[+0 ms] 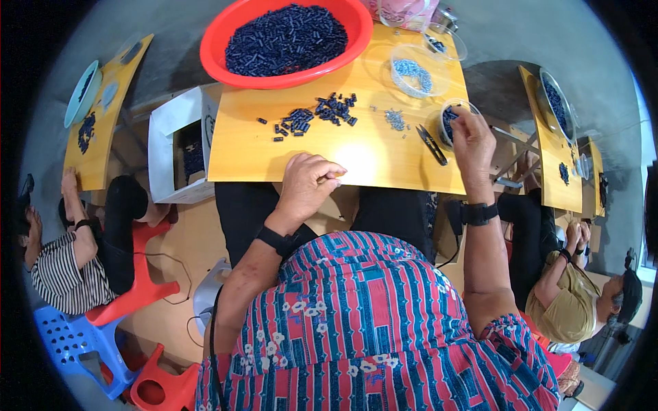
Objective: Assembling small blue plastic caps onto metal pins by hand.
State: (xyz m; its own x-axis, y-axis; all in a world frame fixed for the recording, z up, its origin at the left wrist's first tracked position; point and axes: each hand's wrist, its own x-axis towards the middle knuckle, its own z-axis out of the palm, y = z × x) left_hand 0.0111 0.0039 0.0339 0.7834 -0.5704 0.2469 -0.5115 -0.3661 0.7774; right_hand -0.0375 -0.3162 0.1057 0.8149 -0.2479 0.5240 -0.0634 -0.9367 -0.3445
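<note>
My left hand (pixel 308 186) is closed at the table's front edge, thumb and index pinched together; whatever is between them is too small to make out. My right hand (pixel 474 145) reaches over a small clear tub (pixel 445 137) of dark pieces at the table's right side. Its fingertips are bent together at the rim, and what they hold is hidden. Just left of that tub lie black-handled thread snips (pixel 432 145). Farther left is a small pile of silvery metal bits (pixel 395 120). Short dark cylindrical pieces (pixel 299 121) are heaped mid-table, ahead of my left hand.
A red basin (pixel 211 58) full of dark cylinders stands at the back. Clear tubs, one with bluish-silver bits (pixel 412 74), sit back right. A white carton (pixel 164 147) is left of the table (pixel 253 161). People sit at tables on both sides; plastic stools (pixel 75 342) stand left.
</note>
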